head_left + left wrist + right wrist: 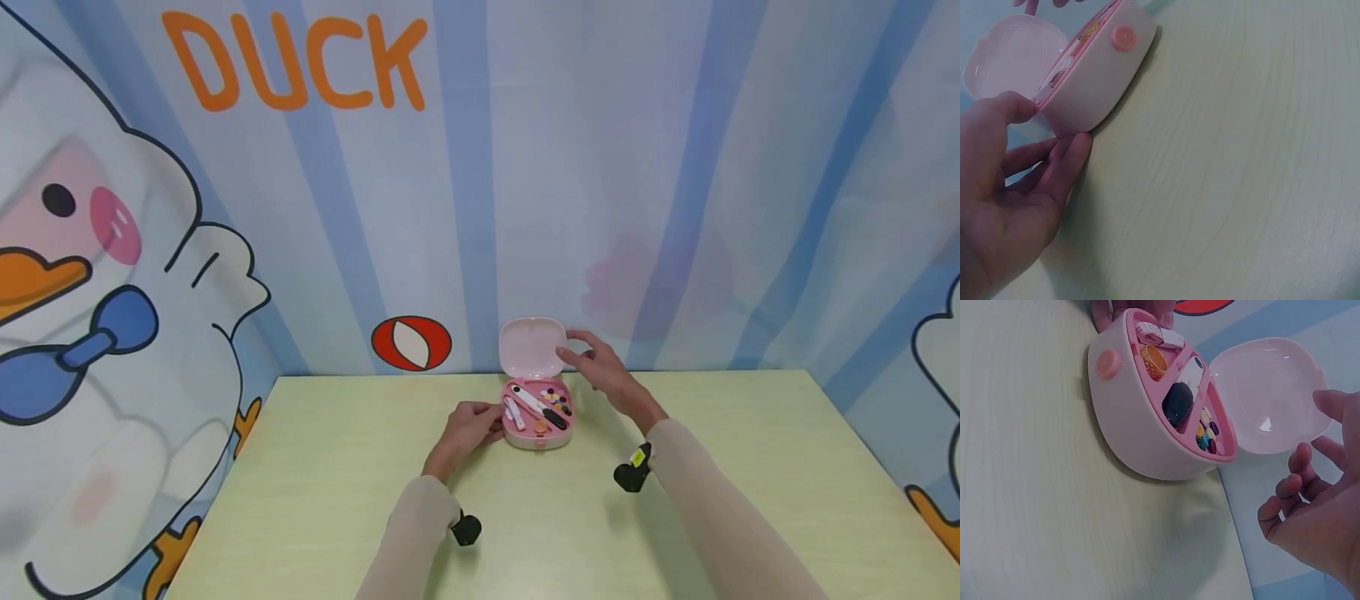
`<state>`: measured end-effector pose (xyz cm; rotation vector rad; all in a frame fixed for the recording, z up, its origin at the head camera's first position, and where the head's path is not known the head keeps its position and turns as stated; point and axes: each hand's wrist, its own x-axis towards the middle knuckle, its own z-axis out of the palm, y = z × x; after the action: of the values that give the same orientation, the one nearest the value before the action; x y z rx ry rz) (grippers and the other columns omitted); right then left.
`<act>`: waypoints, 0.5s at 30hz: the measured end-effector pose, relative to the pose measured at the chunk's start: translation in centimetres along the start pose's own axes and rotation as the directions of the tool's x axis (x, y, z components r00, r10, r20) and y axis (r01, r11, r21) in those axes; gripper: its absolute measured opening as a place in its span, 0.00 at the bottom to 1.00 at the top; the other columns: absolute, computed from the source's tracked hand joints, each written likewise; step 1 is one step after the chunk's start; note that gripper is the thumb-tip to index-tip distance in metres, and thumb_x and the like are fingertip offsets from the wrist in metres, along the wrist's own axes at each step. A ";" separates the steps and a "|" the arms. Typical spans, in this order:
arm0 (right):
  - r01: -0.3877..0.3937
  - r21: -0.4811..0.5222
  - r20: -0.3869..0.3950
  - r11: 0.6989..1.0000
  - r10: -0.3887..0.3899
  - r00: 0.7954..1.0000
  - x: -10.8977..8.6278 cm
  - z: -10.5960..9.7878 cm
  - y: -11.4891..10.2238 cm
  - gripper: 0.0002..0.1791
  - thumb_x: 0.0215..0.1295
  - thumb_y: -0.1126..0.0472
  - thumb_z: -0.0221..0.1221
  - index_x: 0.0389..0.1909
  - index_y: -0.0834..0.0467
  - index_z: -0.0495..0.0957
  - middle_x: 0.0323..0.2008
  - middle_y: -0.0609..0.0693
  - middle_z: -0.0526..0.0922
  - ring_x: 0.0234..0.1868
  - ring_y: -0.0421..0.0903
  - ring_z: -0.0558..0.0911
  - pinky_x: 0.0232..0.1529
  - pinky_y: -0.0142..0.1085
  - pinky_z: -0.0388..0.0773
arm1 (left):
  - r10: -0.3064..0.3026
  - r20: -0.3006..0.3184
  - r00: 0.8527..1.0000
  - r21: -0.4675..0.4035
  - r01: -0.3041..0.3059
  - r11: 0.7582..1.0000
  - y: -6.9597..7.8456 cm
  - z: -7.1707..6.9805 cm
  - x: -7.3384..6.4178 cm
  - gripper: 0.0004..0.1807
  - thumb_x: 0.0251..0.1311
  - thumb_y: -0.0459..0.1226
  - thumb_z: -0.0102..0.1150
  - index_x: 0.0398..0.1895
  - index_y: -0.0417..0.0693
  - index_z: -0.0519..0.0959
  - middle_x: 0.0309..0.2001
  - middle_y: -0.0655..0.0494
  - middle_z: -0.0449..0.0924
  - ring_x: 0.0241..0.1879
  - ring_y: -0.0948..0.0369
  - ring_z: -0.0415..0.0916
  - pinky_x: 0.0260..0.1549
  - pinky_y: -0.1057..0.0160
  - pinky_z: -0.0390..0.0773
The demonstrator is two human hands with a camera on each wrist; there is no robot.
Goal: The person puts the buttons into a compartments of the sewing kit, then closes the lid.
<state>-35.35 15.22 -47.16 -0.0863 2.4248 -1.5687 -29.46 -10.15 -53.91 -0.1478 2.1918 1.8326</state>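
A pink and white sewing box (555, 442) stands on the table with its lid (528, 348) raised. My left hand (468, 429) grips the box's left side, thumb at the rim and fingers low on the wall (1088, 87). At the lid's right edge, my right hand (603, 367) pinches it between thumb and index finger, the other fingers loosely bent. Inside lie a rolled tape measure (1149, 334), an orange thimble (1154, 361), a slim white tool with a black end (1179, 403) and several coloured buttons (1212, 432).
The pale wooden table (337, 500) ends at a blue striped curtain (525, 167) just behind the box. A pink round catch (1108, 364) sits on the box's front. Each wrist carries a small black device (467, 529).
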 end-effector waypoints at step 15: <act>0.135 -0.001 -0.018 0.991 -0.135 0.991 -1.4 -0.6 0.7 0.32 0.73 0.32 0.56 0.63 0.52 0.72 0.57 0.62 0.77 0.52 0.60 0.75 0.49 0.54 0.74 | 0.006 -0.013 1.000 -0.004 -0.006 1.000 0.0 0.1 0.0 0.22 0.76 0.45 0.58 0.59 0.36 0.81 0.43 0.48 0.84 0.43 0.59 0.82 0.47 0.64 0.85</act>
<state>-34.08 16.30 -47.30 -0.2413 2.4793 -1.6328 -29.46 -10.07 -53.96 -0.1540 2.1993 1.8446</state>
